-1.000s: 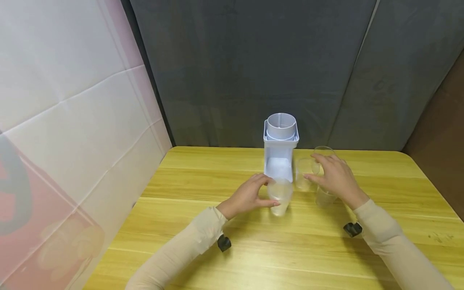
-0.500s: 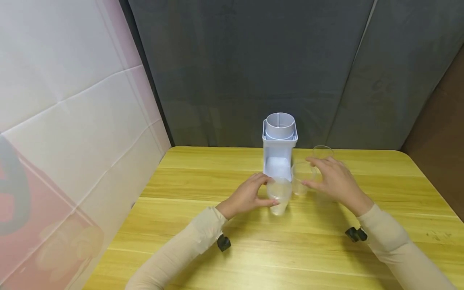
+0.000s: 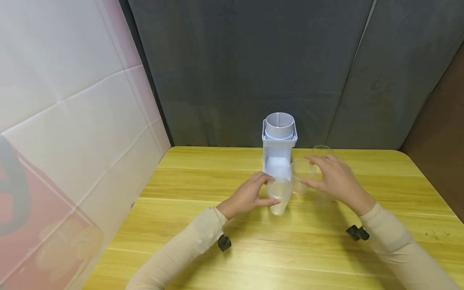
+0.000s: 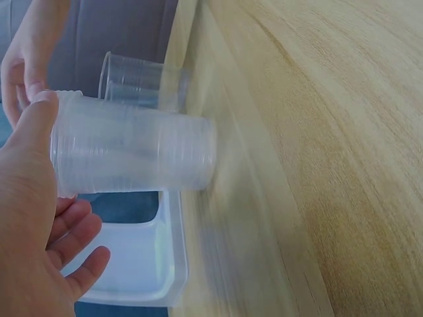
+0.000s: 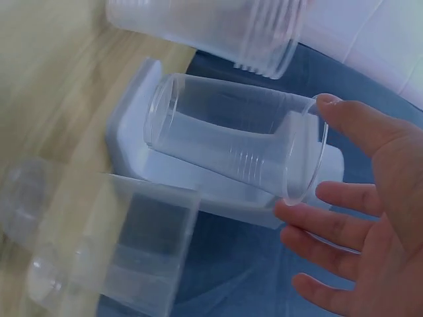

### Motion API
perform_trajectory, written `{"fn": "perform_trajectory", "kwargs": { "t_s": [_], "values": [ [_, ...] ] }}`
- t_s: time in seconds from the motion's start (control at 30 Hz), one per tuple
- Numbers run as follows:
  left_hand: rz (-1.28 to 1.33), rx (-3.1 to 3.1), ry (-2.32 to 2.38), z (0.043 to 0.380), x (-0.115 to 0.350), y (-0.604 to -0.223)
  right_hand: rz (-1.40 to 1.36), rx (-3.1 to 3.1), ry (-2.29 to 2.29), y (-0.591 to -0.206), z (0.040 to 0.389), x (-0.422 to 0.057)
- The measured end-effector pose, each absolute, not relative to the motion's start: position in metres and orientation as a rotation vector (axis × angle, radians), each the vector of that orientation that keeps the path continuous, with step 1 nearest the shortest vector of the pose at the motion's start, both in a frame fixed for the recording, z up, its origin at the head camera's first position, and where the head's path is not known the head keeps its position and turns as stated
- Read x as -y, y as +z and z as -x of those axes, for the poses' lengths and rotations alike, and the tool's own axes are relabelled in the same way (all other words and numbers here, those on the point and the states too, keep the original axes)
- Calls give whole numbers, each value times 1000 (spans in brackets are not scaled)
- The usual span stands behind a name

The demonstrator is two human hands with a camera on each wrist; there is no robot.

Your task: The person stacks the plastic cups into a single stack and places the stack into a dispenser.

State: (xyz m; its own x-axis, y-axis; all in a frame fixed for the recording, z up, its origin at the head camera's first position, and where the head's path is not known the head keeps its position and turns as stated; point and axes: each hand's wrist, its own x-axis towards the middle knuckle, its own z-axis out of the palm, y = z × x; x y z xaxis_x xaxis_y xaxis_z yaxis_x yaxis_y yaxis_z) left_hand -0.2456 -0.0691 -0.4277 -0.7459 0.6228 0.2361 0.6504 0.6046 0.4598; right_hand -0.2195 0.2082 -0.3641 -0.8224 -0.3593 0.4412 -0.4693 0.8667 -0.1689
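Cup stack (image 3: 280,195) gripped by left hand (image 3: 247,195); single cup (image 5: 228,135) pinched by right hand (image 3: 335,178), beside white holder (image 3: 278,150). Single cup may be buckled by overtight pinch; rear cup (image 3: 322,150) toppled if brushed.

A yellow wooden table (image 3: 290,257) is seen, with round back corners and with long light and dark stripes shown in its wood. Some tiny dark marks (image 3: 437,234) are found on top of the table, near its right edge. Behind the table, a big dark grey cloth (image 3: 232,80) is seen, crossed by a thin slanting line on its right part. To the left of the table, a tall white sheet (image 3: 72,48) is seen, marked with straight creases and coloured red low down, where a grey shape (image 3: 19,189) is shown. To the right of the table, a brown wall (image 3: 440,117) is seen.
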Motion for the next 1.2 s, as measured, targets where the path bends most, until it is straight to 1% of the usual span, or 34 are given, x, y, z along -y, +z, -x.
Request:
{"fn": "perform_trajectory", "kwargs": {
  "t_s": [0.23,0.67,0.8,1.2],
  "values": [
    [1100,2775,-824,245,70,-426,-650,2506,366,-343,219,-208],
    [1097,2782,-826,244,70,-424,-595,2481,368,-293,205,-209],
    [1091,2792,-828,244,70,-423,-606,2477,379,-288,204,-208],
    [1103,2801,-870,245,69,-426,-665,2516,428,-290,204,-193]
  ]
}}
